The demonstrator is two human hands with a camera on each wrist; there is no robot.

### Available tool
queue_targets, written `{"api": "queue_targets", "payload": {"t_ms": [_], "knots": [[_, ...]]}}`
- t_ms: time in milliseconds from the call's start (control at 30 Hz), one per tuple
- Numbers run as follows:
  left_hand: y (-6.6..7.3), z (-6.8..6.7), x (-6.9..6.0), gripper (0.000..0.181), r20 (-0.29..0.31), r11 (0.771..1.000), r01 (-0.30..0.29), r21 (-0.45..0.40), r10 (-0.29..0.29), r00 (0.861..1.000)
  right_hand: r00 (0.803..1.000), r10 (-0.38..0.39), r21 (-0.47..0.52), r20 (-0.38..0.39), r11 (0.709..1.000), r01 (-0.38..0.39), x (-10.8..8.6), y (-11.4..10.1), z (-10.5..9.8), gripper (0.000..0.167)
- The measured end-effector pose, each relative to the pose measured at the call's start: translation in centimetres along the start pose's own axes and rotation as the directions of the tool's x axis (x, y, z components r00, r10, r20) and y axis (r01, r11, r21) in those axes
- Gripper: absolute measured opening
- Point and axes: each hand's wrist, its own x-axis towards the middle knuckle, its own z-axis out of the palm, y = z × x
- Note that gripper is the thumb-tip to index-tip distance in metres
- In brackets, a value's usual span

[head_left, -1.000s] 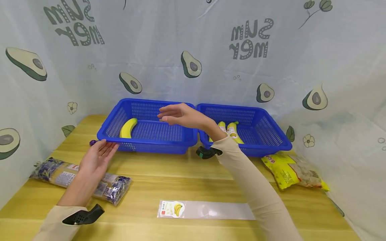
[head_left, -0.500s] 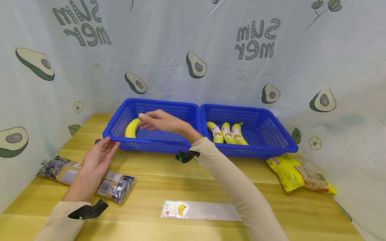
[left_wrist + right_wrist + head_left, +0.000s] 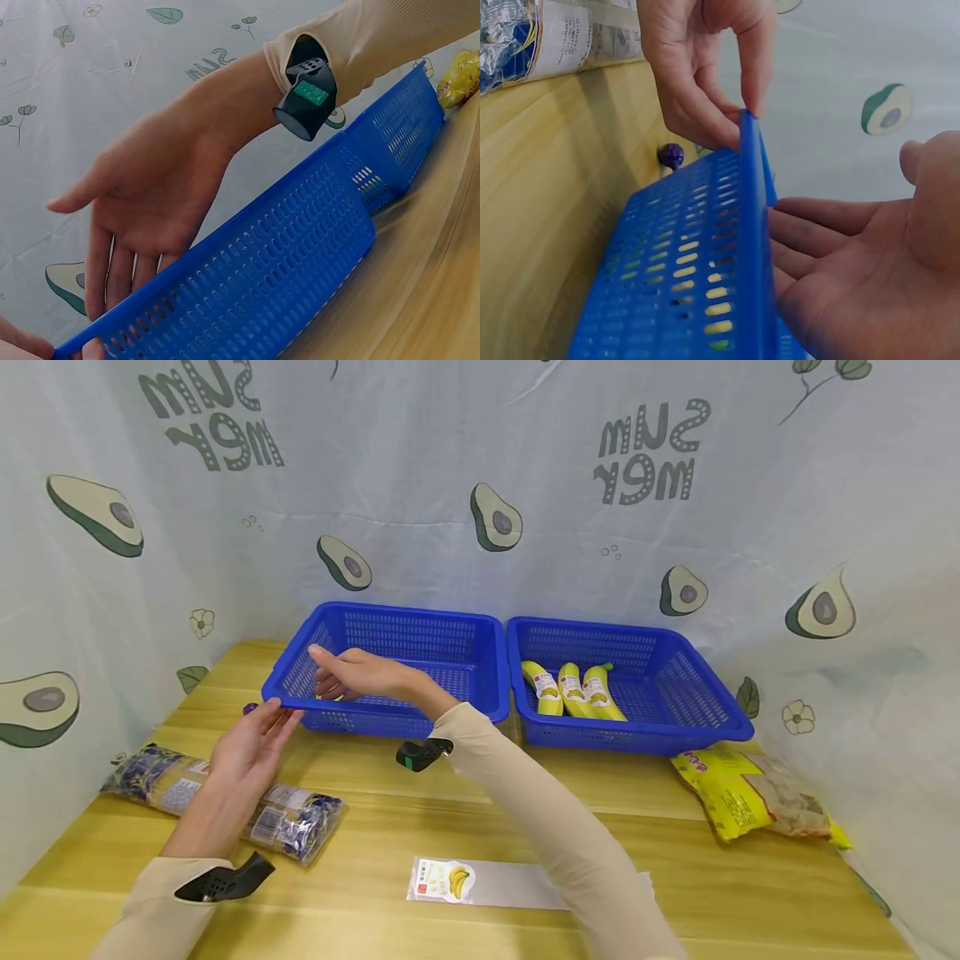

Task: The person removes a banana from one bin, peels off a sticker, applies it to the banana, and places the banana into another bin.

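Observation:
My left hand [image 3: 243,752] pinches the front left corner of the left blue basket [image 3: 390,718], thumb on the rim and fingers below it. My right hand [image 3: 367,675] reaches into that basket near its left end, fingers extended and slightly bent. A banana there is mostly covered by the hand; yellow of the banana [image 3: 718,309] shows through the slots in the right wrist view. Whether the right fingers touch it I cannot tell. Left of centre in the right blue basket [image 3: 637,737] lie several bananas [image 3: 573,689] with stickers.
A clear packet with blue print [image 3: 292,827] lies at the left, partly under my left forearm. In front is a flat clear sleeve with a banana label [image 3: 450,881]. A yellow bag [image 3: 738,802] sits at the right. A purple-wrapped lollipop [image 3: 673,155] is beside the left basket.
My right hand has moved left and down into the left basket, covering the banana. The left hand keeps its hold on the rim. The head view has shifted slightly.

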Motion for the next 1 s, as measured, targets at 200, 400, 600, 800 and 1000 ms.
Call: {"api": "queue_targets", "payload": {"t_ms": [200,400,600,800,1000], "knots": [[-0.3,0.3,0.0,0.074,0.001,1.0,0.005,0.01,-0.005,1.0,0.991,0.133,-0.111,0.017,0.985,-0.131,0.8,0.0,0.7,0.079],[-0.2,0.4,0.1,0.075,0.003,1.0,0.021,-0.005,-0.021,1.0,0.97,0.236,-0.212,0.053,0.952,-0.22,1.1,0.2,0.4,0.085],[0.2,-0.2,0.3,0.077,0.005,0.999,0.035,-0.024,-0.035,0.999,0.95,0.312,-0.244,-0.006,0.921,-0.304,-0.3,1.7,-1.5,0.086],[0.4,-0.1,0.2,0.078,0.037,0.998,0.044,-0.047,-0.043,0.998,0.931,0.345,-0.205,-0.123,0.909,-0.364,-2.7,4.2,-6.0,0.084],[0.2,-0.3,0.1,0.077,0.036,0.998,0.051,-0.048,-0.049,0.998,0.946,0.27,-0.16,-0.18,0.941,-0.299,-5.0,5.5,-9.3,0.071]]}}
